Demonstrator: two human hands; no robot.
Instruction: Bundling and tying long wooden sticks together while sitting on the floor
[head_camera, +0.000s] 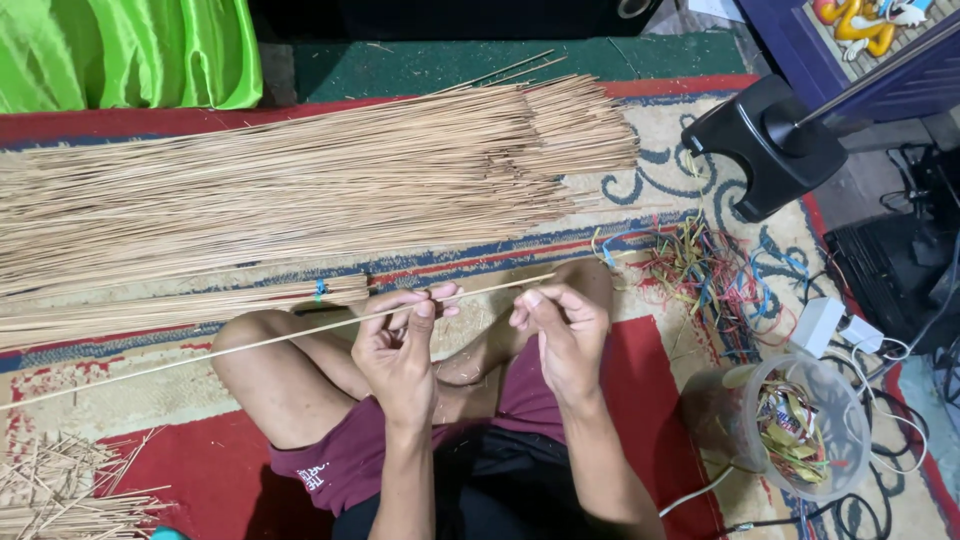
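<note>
Both pinched shut on one long thin stick: left hand, right hand. Probably light, springy, snappable; best held near midlength.

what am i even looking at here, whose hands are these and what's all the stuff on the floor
There is no machine here. The one picture comes from a camera worn on a person's head, looking down at their own lap and hands as they sit cross-legged on a patterned rug. The left hand and right hand together pinch one long thin stick that runs off to the left. Beyond the knees lies a big pile of similar sticks, and short cut pieces lie at lower left. To the right are a tangle of coloured strips, a clear plastic tub holding more strips, and a black stand base.
</note>
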